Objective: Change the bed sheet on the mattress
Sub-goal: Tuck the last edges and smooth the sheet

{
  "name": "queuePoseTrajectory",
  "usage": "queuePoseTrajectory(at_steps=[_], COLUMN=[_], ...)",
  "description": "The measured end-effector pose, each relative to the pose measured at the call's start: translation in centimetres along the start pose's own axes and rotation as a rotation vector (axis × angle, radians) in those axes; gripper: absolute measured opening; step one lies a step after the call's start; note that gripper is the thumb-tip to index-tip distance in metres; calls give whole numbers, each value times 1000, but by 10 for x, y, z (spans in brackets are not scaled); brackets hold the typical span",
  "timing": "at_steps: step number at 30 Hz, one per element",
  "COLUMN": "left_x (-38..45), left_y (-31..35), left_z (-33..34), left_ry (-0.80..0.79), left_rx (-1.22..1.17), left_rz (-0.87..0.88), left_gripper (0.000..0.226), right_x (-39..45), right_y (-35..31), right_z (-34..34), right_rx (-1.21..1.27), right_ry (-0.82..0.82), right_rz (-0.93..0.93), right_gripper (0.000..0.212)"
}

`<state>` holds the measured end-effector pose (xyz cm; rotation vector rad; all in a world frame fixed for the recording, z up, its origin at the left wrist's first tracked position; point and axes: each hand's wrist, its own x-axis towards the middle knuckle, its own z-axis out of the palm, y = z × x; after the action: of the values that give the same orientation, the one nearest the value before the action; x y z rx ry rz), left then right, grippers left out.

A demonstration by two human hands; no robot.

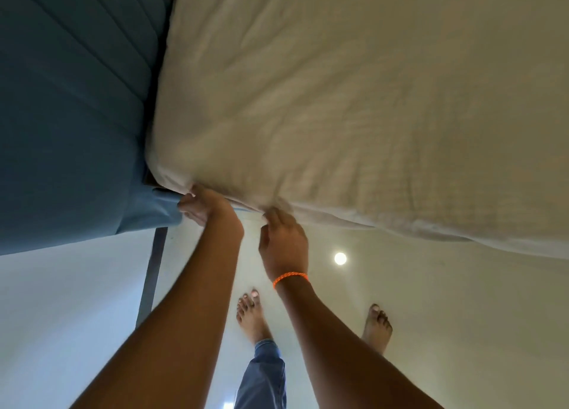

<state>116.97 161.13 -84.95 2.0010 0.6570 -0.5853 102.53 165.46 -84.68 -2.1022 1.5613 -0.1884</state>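
Left arm: bare, stretched forward and far from the near left, wrist straight.
Left hand [200, 207]: fingers curled, gripping the white sheet [308, 101] at its near left corner, knuckles turned left.
Right arm: bare, reaching forward from the near right, an orange band [290, 278] round the wrist.
Right hand [281, 239]: back facing up, fingertips bent and pinching the sheet's near edge, just right of the left hand.
Feet: bare, on the floor [431, 316], apart.
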Motion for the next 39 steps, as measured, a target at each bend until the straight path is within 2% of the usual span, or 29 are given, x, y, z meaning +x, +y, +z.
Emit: queuePoseTrajectory(at_steps=[2,4,6,8,10,12,15,18,20,22,24,26,27,29,31,32,34,37,39], left_x=[-44,-90,-118,-120,-113,-102,-96,-96,-94,-87,-75,-60,-47,-14,23,36,51,74,84], left_y=[-15,-33,-60,-74,-73,-67,-64,-72,-71,-64,-52,-29,-18,5,23,31,41,49,50], left_z=[8,12,12,13,14,9,-3,-10,-11,-10,-11,-16,-18,-20,-22,-23,-22,-27,-33], left_ry=[6,-76,-173,-210,-175,-139,-92,-78,-104,-138,-108,-18,28,85,74,54,2,-33,-46], left_rx=[1,124,287,436,535,527,517,526,524,526,526,506,480,436,436,453,541,633,623], left_rz=[14,-6,109,281,367,374,392,370,317,275,311,384,392,317,232,229,305,409,435], left_gripper=[44,54,59,51,44,37,32,33,31,27,20,17,21,53,77,79,68,40,32], right_x=[6,13,19,28,35,41,41,37,37,42,45,48,50,56,66,71,80,93,101], right_y=[22,44,67,87,103,105,97,89,82,74,65,52,43,15,-21,-39,-69,-108,-119], right_z=[-26,-53,-75,-84,-87,-90,-93,-93,-90,-87,-83,-76,-71,-56,-37,-27,-10,-2,1], right_rx=[-18,-163,-342,-441,-467,-438,-404,-472,-537,-530,-490,-454,-418,-314,-257,-267,-324,-454,-548], right_ry=[119,155,110,66,52,72,58,-2,-69,-129,-147,-82,-47,-17,-1,7,-6,-149,-288], right_rz=[42,34,1,-80,-216,-341,-377,-425,-443,-354,-278,-312,-358,-454,-528,-537,-498,-447,-507], right_gripper=[33,39,49,52,50,47,50,46,44,44,36,24,23,29,40,46,54,39,36])
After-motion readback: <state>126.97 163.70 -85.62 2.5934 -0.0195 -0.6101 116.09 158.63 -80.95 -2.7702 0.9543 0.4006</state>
